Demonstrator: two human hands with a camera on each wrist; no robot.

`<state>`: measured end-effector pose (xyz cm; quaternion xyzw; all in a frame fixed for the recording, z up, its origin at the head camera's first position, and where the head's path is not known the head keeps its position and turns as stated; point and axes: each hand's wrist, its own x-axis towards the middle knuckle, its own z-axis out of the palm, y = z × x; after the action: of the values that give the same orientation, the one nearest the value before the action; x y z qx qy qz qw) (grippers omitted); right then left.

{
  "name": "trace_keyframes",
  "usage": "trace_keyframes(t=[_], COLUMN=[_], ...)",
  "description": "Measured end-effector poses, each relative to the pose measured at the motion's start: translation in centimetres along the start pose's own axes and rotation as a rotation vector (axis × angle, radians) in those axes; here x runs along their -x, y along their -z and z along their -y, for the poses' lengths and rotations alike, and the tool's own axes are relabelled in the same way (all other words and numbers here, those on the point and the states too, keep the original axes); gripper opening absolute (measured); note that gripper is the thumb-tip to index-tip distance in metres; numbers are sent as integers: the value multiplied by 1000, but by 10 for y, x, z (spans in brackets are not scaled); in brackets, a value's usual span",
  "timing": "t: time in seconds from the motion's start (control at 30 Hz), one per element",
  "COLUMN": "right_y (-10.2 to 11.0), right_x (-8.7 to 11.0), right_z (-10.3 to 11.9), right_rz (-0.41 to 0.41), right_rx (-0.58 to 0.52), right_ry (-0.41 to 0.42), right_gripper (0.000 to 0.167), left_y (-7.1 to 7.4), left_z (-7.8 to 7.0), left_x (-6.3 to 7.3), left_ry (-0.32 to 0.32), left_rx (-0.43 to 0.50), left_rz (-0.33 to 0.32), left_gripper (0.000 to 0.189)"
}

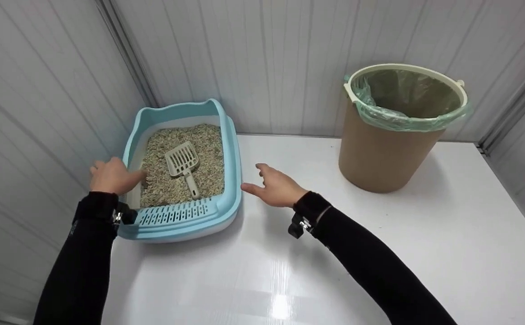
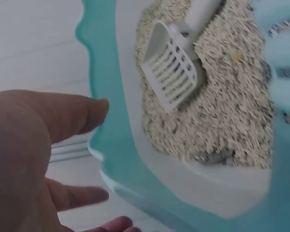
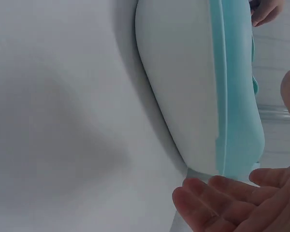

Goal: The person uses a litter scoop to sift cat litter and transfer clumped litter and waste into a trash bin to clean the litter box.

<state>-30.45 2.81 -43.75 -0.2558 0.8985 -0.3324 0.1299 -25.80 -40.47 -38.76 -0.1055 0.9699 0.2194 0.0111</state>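
Observation:
A blue-and-white litter box (image 1: 232, 158) stands at the left, filled with tan pellet litter (image 1: 210, 155). On the litter lies a beige slotted litter scoop (image 1: 182, 160), its handle pointing toward the front grate. My left hand (image 1: 114, 177) hovers at the box's left rim, thumb reaching over the edge and fingers on the outer side, holding nothing. In the left wrist view, a greyish clump (image 2: 216, 157) shows in the litter close to the wall. My right hand (image 1: 281, 187) is beside the box's right wall, fingers extended and thumb pointing at the rim, nothing in it.
A brown trash bin (image 1: 382, 158) with a green plastic liner (image 1: 398, 119) stands at the back right of the white table (image 1: 226, 280). Corrugated white wall panels (image 1: 280, 58) rise behind the table and close along the box's left side.

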Motion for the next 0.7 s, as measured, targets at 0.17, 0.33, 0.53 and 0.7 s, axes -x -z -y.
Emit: trace_keyframes(t=[0.17,0.33,0.53,0.7], right_y=[-23,-43,-59,-61], right_x=[-12,-20,-25,-26], right_z=[6,8,16,20], right_rz=[44,97,130,100], right_rx=[-157,-307,-533,-608], right_ry=[-33,-32,-99,-193], right_gripper=[103,96,86,78], left_y=[3,4,4,6], left_z=[18,37,54,51], left_x=[-1,-2,-2,-4], left_ry=[9,-52,-49,-59], left_rx=[-18,43,173,190], left_rz=[115,274,386,399], left_gripper=[61,69,76,74])
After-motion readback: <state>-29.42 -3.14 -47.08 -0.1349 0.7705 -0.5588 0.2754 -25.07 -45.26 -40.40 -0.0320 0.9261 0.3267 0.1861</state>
